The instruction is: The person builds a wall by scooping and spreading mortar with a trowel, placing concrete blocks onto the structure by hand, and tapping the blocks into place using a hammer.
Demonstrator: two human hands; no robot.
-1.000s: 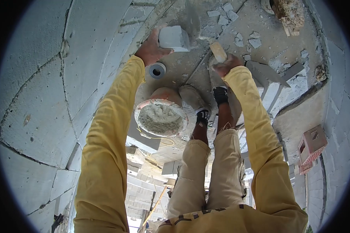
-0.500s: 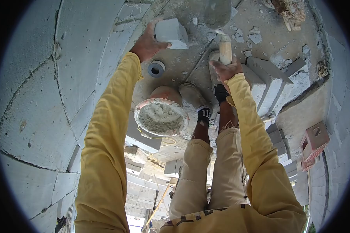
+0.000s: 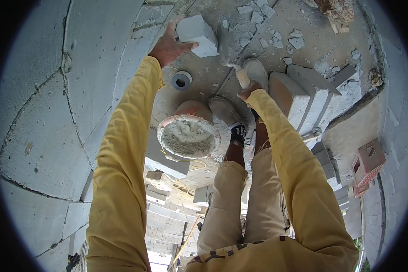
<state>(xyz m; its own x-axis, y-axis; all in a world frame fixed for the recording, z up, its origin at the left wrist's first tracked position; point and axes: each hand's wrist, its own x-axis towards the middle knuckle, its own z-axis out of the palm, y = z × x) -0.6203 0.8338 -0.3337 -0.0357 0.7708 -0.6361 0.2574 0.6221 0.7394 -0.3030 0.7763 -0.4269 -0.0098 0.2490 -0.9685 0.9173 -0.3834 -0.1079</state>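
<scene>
My left hand (image 3: 168, 46) grips the left side of a pale grey block (image 3: 197, 35), with thumb and fingers around it. The wooden handle (image 3: 242, 78) of a trowel is in my closed right hand (image 3: 250, 89). Its blade (image 3: 223, 43) looks blurred and lies close to the block's right side. Below the block is a roll of grey tape (image 3: 182, 80). A bucket of wet mortar (image 3: 189, 137) stands in front of my feet, nearer the left wall.
A wall of large blocks (image 3: 41, 109) curves along the left. Several grey blocks (image 3: 299, 97) stand right of my shoes (image 3: 226, 112). Broken chips (image 3: 297, 42) litter the floor (image 3: 258, 50). A pink crate-like object (image 3: 368, 165) is at the right.
The block and my left hand have shifted slightly up and left. My right hand has swung the trowel left and down, its blade now beside the block.
</scene>
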